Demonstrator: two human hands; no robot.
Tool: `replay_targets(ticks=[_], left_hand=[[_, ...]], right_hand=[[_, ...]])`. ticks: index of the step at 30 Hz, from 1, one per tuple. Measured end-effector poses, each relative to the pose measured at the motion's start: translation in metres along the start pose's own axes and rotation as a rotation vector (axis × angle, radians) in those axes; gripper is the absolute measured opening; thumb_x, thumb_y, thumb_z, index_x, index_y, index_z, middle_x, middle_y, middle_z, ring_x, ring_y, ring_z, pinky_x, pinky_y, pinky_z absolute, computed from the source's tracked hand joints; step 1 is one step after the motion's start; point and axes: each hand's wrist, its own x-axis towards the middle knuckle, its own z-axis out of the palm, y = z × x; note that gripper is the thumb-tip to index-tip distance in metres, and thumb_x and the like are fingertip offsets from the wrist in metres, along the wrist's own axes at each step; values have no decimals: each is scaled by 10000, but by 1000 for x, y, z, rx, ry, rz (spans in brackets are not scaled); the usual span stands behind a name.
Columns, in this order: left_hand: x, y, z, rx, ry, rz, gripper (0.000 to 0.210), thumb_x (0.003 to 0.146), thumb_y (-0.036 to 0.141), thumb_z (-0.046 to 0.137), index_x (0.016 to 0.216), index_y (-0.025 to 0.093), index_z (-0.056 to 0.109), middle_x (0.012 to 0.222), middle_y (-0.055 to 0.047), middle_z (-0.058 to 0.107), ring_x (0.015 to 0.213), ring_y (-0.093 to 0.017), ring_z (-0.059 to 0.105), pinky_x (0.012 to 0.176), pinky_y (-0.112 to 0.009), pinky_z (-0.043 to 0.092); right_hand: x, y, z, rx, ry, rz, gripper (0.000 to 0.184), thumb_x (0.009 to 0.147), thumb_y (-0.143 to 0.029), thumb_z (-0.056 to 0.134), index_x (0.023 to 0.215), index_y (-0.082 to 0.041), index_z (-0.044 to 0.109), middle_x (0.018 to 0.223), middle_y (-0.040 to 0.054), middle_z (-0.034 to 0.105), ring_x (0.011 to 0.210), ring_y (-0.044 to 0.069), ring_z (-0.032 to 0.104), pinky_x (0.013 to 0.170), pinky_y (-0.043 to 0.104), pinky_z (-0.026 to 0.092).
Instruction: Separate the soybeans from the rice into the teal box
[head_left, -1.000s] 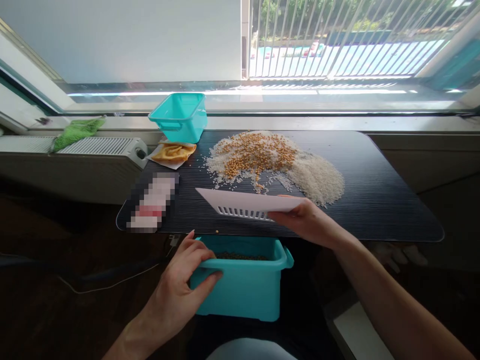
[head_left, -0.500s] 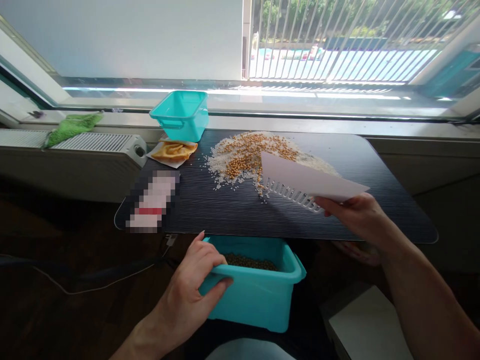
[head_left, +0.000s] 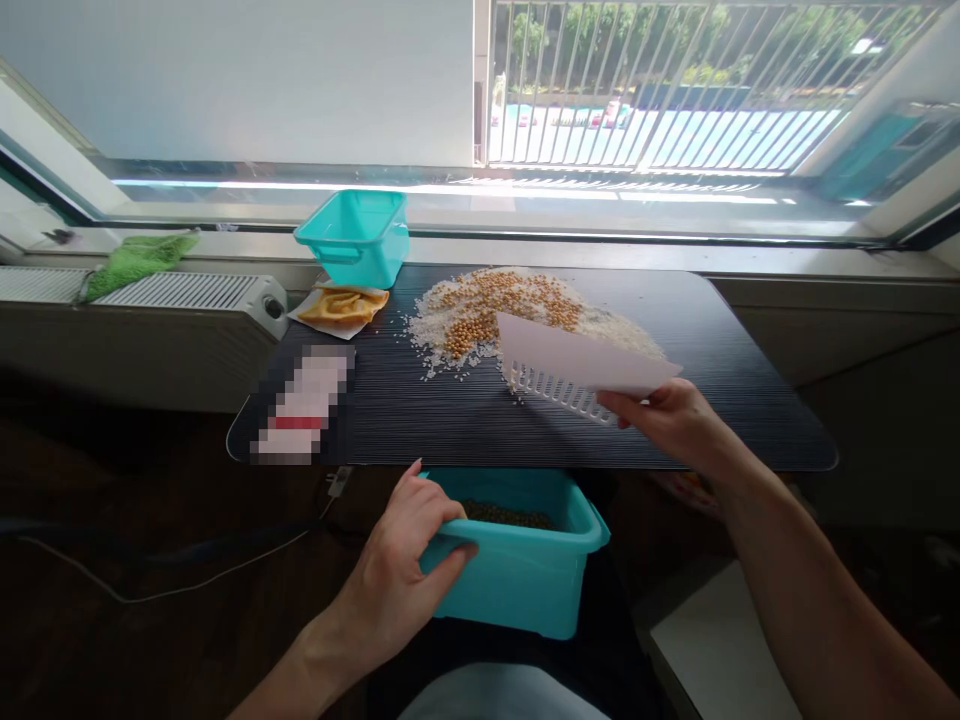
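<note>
- Lower centre: the left hand clamped the bin; beans, perhaps, lay dimly inside.
- Right of centre: the right hand pinched the slotted sheet; a jerk risked scattering rice.

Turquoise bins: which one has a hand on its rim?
The nearer bin, in front of the table; the left hand holds its rim. The other bin, at the back left, is untouched.

A green cloth lies on the radiator, and a yellow item, perhaps cloth, rests on white paper.
</note>
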Motion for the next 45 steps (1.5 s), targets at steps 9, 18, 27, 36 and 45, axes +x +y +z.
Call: replay_targets(ticks=[9,18,27,36,45], left_hand=[[4,-5,10,-10,2,7,98,848,118,579,909,189,549,832,-12,586,876,-179,576,1140,-553,296],[-2,-14,7,27,5,2,91,856,136,571,924,194,555,842,-15,597,875,-182,581,1132,-587,307],[2,-13,13,38,-21,41,96,849,114,559,909,188,566,840,-20,599,875,-182,574,1127,-572,312],[-2,-11,9,89,-86,71,172,836,101,566,972,205,552,877,-14,619,899,-185,564,1138,-580,284],[-15,-2,18,144,16,76,124,841,99,571,904,206,564,825,-7,593,850,-193,567,1051,-528,395]], right_hand=[[-13,-10,0,73,-69,-50,316,721,-469,705,814,-174,771,703,29,716,660,196,638,551,273,500],[-13,-17,15,206,-454,-31,314,756,-430,679,916,-176,771,777,34,750,763,214,678,696,321,571],[-11,1,-15,68,42,55,321,673,-494,737,698,-174,753,645,36,705,588,192,613,536,281,503],[4,-2,-4,62,65,40,310,653,-466,701,581,-165,694,522,13,624,503,154,550,460,254,423],[-1,-2,-6,53,111,30,303,672,-462,698,617,-164,706,537,15,629,531,163,574,500,261,455]])
